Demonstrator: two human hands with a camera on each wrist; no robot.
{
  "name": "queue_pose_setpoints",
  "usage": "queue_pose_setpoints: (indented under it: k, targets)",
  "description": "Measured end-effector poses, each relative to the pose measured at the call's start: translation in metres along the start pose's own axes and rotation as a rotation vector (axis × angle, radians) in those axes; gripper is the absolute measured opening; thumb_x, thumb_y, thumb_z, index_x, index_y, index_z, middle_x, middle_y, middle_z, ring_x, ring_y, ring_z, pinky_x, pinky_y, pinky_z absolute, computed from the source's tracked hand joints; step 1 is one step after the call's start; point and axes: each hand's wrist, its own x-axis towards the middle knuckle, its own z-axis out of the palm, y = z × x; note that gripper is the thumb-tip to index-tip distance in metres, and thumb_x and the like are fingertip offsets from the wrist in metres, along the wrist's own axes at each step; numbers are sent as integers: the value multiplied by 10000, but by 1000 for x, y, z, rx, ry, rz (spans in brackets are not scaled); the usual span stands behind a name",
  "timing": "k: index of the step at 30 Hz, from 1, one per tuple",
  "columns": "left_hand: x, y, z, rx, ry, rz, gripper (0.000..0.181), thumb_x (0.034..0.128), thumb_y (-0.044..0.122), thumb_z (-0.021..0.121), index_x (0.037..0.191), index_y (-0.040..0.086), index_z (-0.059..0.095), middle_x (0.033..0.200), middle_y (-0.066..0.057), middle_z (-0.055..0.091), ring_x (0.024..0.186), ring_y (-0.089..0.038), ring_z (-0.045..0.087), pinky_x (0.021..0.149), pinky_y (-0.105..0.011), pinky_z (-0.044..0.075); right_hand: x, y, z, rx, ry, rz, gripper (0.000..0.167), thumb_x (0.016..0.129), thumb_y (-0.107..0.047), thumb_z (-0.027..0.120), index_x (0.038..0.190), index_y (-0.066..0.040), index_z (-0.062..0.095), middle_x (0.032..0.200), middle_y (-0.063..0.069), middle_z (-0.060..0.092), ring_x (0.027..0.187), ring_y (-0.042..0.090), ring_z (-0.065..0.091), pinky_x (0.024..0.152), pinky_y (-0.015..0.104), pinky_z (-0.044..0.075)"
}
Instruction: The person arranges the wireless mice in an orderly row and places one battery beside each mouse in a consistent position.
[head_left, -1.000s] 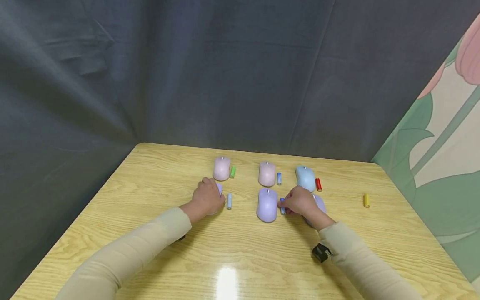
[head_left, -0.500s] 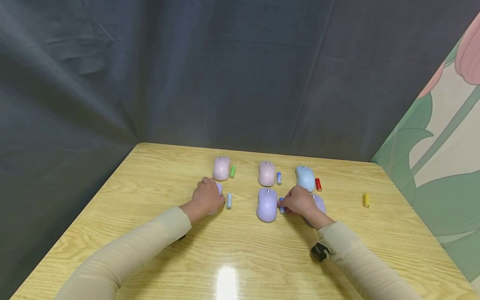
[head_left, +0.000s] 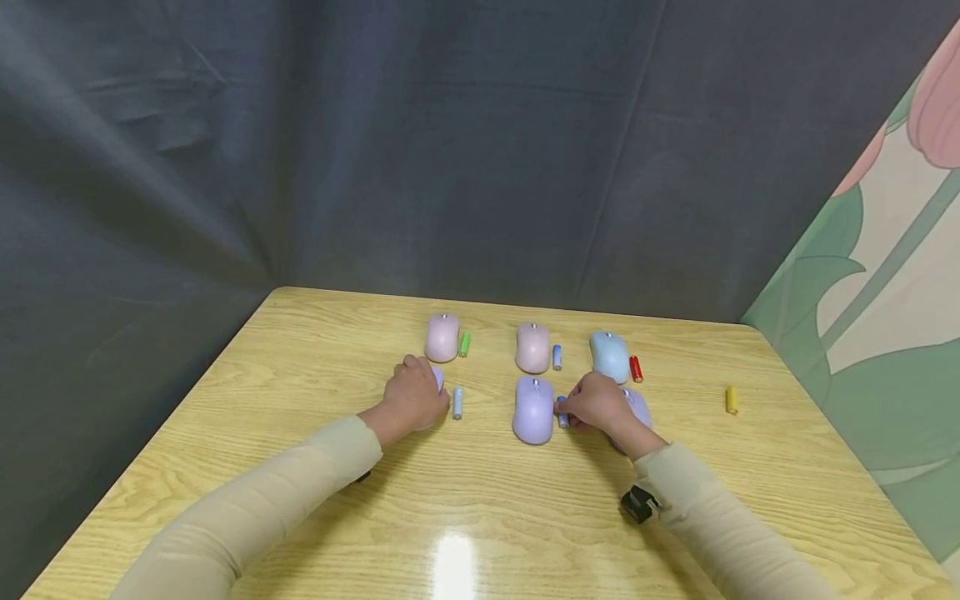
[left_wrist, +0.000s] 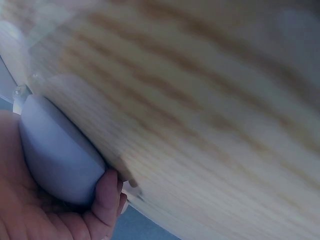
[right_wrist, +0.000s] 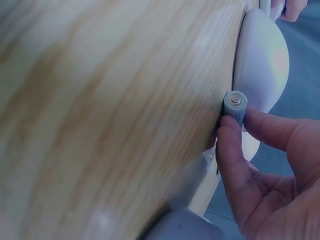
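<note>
My left hand (head_left: pixel 412 393) lies over a purple computer mouse (head_left: pixel 438 377) and grips it; in the left wrist view the fingers curl round the mouse (left_wrist: pixel 60 147). A pale blue battery (head_left: pixel 458 403) lies just right of that hand. My right hand (head_left: pixel 600 402) pinches a blue battery (head_left: pixel 563 413) between thumb and finger, down at the table. In the right wrist view the battery (right_wrist: pixel 235 106) lies close beside a mouse (right_wrist: pixel 262 55); whether they touch I cannot tell. That is the middle purple mouse (head_left: pixel 533 411). Another purple mouse (head_left: pixel 636 407) is partly hidden under my right hand.
Along the back stand a pink mouse (head_left: pixel 442 337) with a green battery (head_left: pixel 465 344), another pink mouse (head_left: pixel 532 347) with a blue battery (head_left: pixel 557 357), and a light blue mouse (head_left: pixel 611 357) with a red battery (head_left: pixel 636 368). A yellow battery (head_left: pixel 732 400) lies alone at the right.
The blue battery in my right fingers has shifted very slightly left, toward the middle purple mouse. My left hand and the mouse under it stay in place.
</note>
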Motion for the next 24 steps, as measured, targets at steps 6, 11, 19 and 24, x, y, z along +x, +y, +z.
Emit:
queue_pose_setpoints:
  k: [6, 11, 19, 24]
  targets:
    - [0, -1, 1, 5, 3, 0, 569, 958, 372, 501, 1128, -170, 462, 860, -186, 412, 771, -257, 494, 527, -307, 500, 0, -1, 0, 14, -9, 9, 216, 815, -159, 776, 712, -3, 668, 586, 45, 636, 527, 131, 618, 532, 283, 542]
    - [0, -1, 1, 10, 0, 6, 573, 964, 371, 491, 1135, -175, 458, 865, -189, 412, 777, -258, 495, 526, -307, 500, -1, -1, 0, 18, -7, 6, 211, 815, -153, 773, 714, 1, 670, 586, 46, 640, 530, 129, 623, 534, 285, 545]
    - [0, -1, 1, 12, 6, 9, 560, 961, 366, 495, 1122, -169, 462, 859, -184, 411, 783, -264, 501, 541, -313, 507, -4, -1, -1, 25, -11, -4, 201, 821, -141, 756, 698, -3, 675, 597, 52, 645, 539, 135, 633, 539, 271, 543]
    - [0, -1, 1, 22, 7, 12, 550, 963, 363, 492, 1111, -166, 464, 851, -180, 405, 777, -260, 497, 533, -306, 502, -4, 0, -1, 30, -13, -14, 200, 830, -141, 757, 731, 15, 680, 606, 54, 647, 549, 140, 637, 544, 287, 548]
